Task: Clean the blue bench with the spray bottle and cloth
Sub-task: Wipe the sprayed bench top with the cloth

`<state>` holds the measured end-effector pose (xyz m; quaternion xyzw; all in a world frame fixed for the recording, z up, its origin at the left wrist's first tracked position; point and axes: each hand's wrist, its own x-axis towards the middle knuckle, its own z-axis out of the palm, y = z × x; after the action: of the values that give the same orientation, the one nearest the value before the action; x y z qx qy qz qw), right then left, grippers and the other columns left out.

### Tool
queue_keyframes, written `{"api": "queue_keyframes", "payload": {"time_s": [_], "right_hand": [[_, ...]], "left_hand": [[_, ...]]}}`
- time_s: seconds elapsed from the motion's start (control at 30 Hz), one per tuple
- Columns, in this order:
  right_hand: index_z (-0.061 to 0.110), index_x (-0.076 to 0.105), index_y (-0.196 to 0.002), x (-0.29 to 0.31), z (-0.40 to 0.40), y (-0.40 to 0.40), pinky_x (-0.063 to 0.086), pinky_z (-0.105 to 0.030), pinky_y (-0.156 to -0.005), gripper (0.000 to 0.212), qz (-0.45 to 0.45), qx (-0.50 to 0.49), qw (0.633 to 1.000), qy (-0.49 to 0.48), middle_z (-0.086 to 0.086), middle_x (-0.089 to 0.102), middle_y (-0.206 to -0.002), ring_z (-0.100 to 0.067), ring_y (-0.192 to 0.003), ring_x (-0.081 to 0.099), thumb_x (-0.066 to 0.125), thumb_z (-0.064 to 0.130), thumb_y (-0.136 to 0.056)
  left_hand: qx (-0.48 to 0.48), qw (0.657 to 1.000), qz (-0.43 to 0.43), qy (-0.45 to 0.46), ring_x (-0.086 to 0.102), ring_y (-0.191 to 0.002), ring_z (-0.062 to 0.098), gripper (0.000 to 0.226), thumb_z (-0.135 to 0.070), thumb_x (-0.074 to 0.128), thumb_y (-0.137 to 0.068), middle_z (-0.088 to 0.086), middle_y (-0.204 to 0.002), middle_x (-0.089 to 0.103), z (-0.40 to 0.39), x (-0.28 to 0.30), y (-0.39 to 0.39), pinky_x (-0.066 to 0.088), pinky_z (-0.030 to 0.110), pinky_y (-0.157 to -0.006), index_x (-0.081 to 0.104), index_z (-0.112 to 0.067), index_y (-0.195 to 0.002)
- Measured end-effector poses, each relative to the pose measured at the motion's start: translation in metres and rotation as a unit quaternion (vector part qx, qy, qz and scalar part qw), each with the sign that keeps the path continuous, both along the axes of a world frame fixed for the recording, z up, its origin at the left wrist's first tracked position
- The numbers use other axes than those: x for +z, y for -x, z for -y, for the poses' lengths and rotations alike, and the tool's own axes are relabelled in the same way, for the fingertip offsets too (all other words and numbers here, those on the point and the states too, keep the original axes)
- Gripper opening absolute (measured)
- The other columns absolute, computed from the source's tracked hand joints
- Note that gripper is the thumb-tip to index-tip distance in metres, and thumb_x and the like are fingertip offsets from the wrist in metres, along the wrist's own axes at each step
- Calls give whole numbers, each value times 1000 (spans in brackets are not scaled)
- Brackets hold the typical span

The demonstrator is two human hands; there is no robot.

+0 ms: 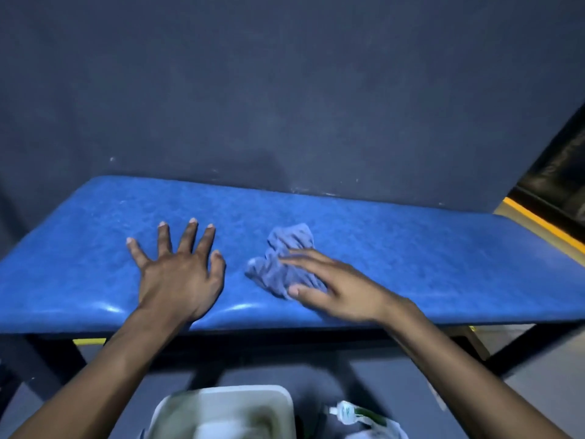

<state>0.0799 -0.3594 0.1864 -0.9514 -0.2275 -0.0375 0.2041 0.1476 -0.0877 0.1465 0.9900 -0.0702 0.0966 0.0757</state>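
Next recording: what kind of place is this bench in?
Probably a gym or similar training room, though that is a guess. The padded blue vinyl bench on dark legs stands against a plain dark wall, and a yellow-striped floor edge runs at the right.

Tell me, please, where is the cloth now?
In the head view, the cloth lies crumpled on the blue bench, right of centre, under the right hand.

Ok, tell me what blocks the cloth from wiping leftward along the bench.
The left hand does: it rests spread flat on the blue bench, directly left of the cloth under the right hand. Nothing else lies on that stretch.
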Motion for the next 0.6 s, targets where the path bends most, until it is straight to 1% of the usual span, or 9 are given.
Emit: {"api": "queue_keyframes", "payload": {"time_s": [0.1, 0.2, 0.33, 0.37, 0.43, 0.47, 0.5, 0.53, 0.6], "right_hand": [[29, 44, -151, 1, 34, 38, 28, -21, -119, 48, -9, 5, 1000, 27, 18, 39, -158, 3, -149, 29, 53, 38, -105], [27, 43, -151, 2, 55, 32, 27, -22, -119, 46, -23, -15, 999, 16, 17, 40, -157, 1, -149, 30, 48, 38, -107], [18, 52, -145, -3, 73, -41, 30, -35, -122, 48, -9, -76, 997, 16, 3, 50, -152, -10, -146, 39, 43, 41, -104], [20, 55, -141, -3, 75, -64, 30, -40, -121, 46, -6, -102, 995, 8, 0, 52, -150, -14, -145, 39, 41, 42, -103], [34, 59, -125, -2, 73, -105, 30, -45, -120, 37, -15, -161, 987, -3, 0, 53, -148, -17, -148, 34, 35, 49, -101], [38, 59, -118, -1, 70, -118, 27, -45, -121, 32, -21, -178, 984, 6, 0, 50, -151, -16, -151, 28, 35, 49, -100], [39, 59, -118, 0, 66, -121, 24, -42, -123, 28, -24, -181, 983, 16, 1, 45, -155, -13, -155, 19, 38, 46, -101], [36, 58, -125, 1, 62, -115, 23, -38, -122, 29, -23, -181, 983, 14, 2, 40, -159, -12, -156, 14, 41, 42, -102], [28, 53, -140, 2, 54, -80, 26, -30, -121, 38, -16, -153, 988, -4, 4, 42, -158, -11, -153, 25, 49, 39, -103]], "left_hand": [[-34, 999, -7, -7, 6, -156, 33, 71, -59, -3, -91, -13, -169, 11, 0, 3, 0, 2, 72, -114, 10, -42, -159], [-78, 997, -8, -7, 5, -157, 27, 71, -63, -6, -90, -20, -168, 8, -2, 4, -2, 2, 69, -116, 7, -48, -158], [-142, 990, -12, -4, 2, -157, 20, 65, -67, -6, -91, -29, -165, 2, -5, 6, -3, -1, 63, -120, 3, -56, -155], [-161, 987, -11, -3, 1, -157, 17, 64, -68, -6, -91, -31, -163, 0, -6, 6, -3, -1, 61, -121, 3, -59, -153], [-194, 981, -4, -1, 0, -157, 13, 61, -69, -6, -91, -34, -162, 0, -7, 7, -3, 0, 57, -122, 4, -64, -151], [-203, 979, -4, 0, -1, -156, 10, 59, -69, -6, -91, -35, -162, 0, -8, 8, -4, 0, 55, -123, 5, -65, -150], [-206, 979, -4, 2, -1, -156, 9, 59, -69, -5, -91, -35, -161, 1, -8, 8, -4, 0, 54, -123, 5, -66, -149], [-205, 979, -5, 5, -1, -156, 8, 59, -70, -5, -91, -35, -161, 2, -9, 8, -5, 0, 52, -124, 6, -66, -149], [-197, 980, -4, 9, 0, -155, 6, 62, -72, -4, -89, -34, -162, 4, -8, 9, -5, 0, 51, -124, 9, -65, -149]]}}
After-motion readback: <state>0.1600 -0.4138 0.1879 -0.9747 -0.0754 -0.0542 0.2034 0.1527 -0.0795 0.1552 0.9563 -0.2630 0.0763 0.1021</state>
